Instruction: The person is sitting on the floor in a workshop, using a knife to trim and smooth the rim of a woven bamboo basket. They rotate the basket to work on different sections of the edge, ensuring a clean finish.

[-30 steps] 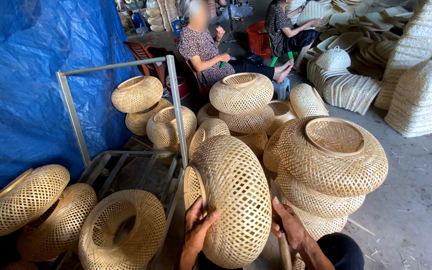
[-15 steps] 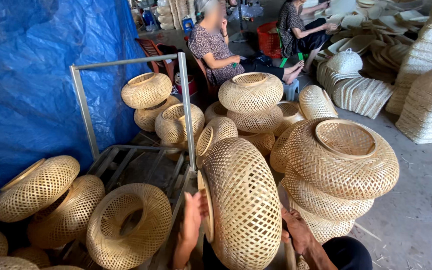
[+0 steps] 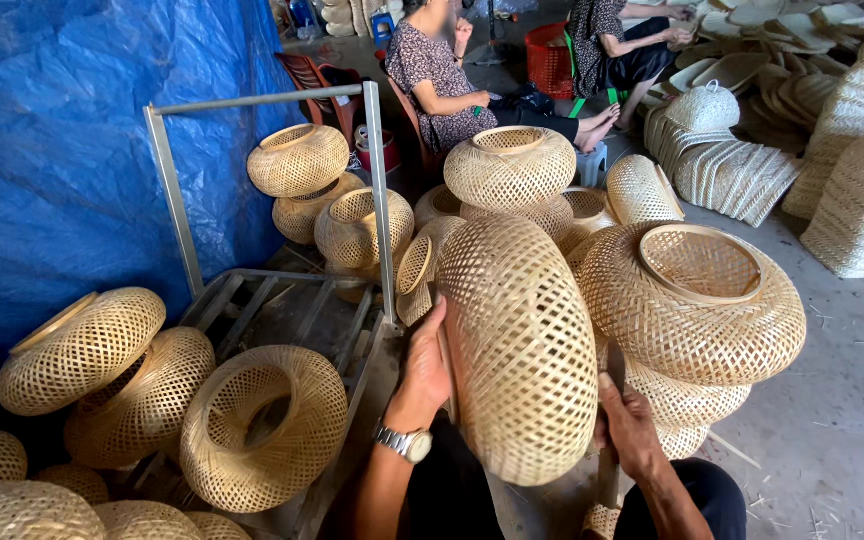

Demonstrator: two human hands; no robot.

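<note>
Crowded floor (image 3: 852, 400); hands (image 3: 422, 370) clasp lampshade (image 3: 522, 345) edges.

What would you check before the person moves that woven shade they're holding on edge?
1. Left hand on the woven shade: ok, fingers wrap its left rim.
2. Right hand in place: ok, it rests against the shade's lower right side.
3. Grip firmness: cannot tell, the fingertips are partly hidden behind the weave.
4. Room on the right: not ok, the stack of shades sits right beside it, possibly touching.
5. Room on the left: ok, the metal frame stands apart from the shade.
6. Seated people behind: ok, well away beyond the pile.
</note>
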